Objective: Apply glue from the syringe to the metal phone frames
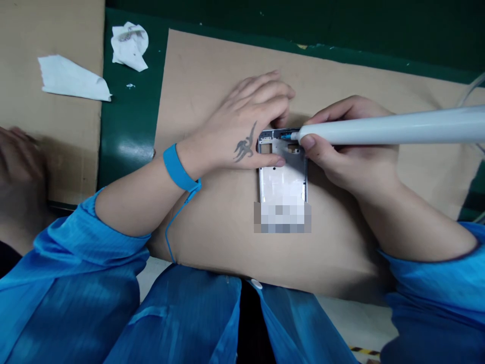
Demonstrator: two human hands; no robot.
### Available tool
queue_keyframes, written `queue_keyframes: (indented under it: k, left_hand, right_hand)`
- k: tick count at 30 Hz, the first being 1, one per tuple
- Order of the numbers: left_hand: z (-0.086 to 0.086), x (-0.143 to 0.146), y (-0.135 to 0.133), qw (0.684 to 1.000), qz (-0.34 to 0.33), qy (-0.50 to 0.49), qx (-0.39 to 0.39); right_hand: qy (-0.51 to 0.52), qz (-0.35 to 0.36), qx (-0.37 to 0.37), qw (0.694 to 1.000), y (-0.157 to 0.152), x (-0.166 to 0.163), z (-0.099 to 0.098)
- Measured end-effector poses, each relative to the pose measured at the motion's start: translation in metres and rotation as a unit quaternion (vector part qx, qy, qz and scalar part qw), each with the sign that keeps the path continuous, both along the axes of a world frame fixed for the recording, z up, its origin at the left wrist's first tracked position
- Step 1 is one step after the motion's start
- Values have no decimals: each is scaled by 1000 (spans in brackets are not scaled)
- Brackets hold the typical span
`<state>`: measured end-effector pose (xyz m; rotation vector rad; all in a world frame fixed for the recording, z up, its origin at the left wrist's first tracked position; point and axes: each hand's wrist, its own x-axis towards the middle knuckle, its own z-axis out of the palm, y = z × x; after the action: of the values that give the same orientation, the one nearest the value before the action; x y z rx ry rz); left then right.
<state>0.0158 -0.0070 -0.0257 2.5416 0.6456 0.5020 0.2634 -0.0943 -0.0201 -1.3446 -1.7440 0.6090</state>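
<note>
A white phone frame (282, 182) lies flat on a brown cardboard sheet (212, 222). My left hand (242, 121) rests over its upper left edge, thumb pressed on the frame, fingers curled round the top corner. My right hand (352, 146) grips a long white pen-shaped tool (394, 127) that runs off to the right. The tool's blue tip (286, 136) touches the frame's top edge. A blue wrist strap (178, 168) with a cord circles my left wrist.
A second cardboard sheet (56, 126) lies at the left on the green mat (129, 121). On it is a white paper scrap (71, 78); a crumpled wipe (129, 45) lies on the mat. A blurred hand of another person (18, 167) shows at the left edge.
</note>
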Motion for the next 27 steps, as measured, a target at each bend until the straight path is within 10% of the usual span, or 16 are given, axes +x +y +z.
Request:
queue_keyframes:
  k: [27]
  left_hand:
    - [3, -1, -6, 1000, 17, -1, 4]
  right_hand:
    - [45, -55, 27, 997, 2, -1, -12]
